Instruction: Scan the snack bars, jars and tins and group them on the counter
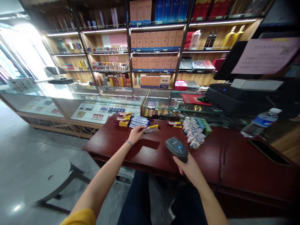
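Observation:
Over the dark red table (103, 142), my left hand (136, 134) pinches a small yellow and dark snack packet (152, 128) by its left end. A handheld barcode scanner (177, 147) with a lit blue spot is gripped in my right hand (187, 167), its head toward the packet. Just behind my left hand lie stacked yellow and dark red packets (122, 119) and a pile of blue and white packets (138, 121). Another yellow and dark red packet (174, 124) lies behind the scanner. Right of it stand rows of small silvery packs (193, 132) and green ones (205, 125).
A water bottle (261, 122) and a black phone-like slab (269, 151) are on the right. A glass display case (112, 97) borders the table's far side. Behind it rise shelves of boxes (154, 40). A monitor (231, 59) stands right; a grey stool (51, 184) stands left.

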A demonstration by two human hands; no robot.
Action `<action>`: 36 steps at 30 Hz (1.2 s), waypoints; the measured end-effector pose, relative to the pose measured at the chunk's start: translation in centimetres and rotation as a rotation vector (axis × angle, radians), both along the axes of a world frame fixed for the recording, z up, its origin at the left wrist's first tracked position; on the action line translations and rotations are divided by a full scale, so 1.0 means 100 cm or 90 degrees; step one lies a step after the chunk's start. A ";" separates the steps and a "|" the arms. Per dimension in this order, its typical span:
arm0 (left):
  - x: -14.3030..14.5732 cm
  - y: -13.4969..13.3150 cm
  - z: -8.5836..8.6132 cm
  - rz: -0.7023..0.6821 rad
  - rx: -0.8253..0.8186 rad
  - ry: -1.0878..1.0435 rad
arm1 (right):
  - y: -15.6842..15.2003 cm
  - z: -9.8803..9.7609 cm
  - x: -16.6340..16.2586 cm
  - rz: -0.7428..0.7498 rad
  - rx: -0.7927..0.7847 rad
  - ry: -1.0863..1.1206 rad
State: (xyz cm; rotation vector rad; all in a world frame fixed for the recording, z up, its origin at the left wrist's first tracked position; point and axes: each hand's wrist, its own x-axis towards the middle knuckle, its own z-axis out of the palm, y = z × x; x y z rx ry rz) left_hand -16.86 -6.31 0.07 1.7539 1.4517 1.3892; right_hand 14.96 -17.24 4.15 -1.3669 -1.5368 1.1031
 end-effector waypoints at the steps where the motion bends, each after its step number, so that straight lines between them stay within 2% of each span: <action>1: -0.011 -0.003 0.007 0.008 0.017 0.041 | 0.003 -0.001 0.000 0.008 -0.003 0.004; 5: -0.058 -0.010 0.030 0.063 0.076 0.159 | 0.013 -0.003 -0.003 0.021 -0.009 -0.002; 9: -0.107 -0.005 0.046 0.141 0.115 0.176 | 0.019 -0.003 -0.008 0.008 0.008 -0.020; 13: -0.147 0.009 0.057 0.204 0.071 0.166 | 0.025 -0.004 -0.013 0.010 0.009 -0.013; 17: -0.173 0.026 0.064 0.266 0.001 0.215 | 0.032 -0.005 -0.015 -0.002 0.017 -0.027; 24: -0.194 0.062 0.060 0.325 -0.075 0.243 | 0.031 0.000 -0.017 -0.023 -0.008 -0.020; 32: -0.214 0.087 0.038 0.267 -0.082 0.236 | 0.034 0.001 -0.019 -0.068 0.005 -0.034; 36: -0.222 0.093 0.029 0.278 -0.083 0.283 | 0.039 -0.002 -0.026 -0.068 0.003 -0.029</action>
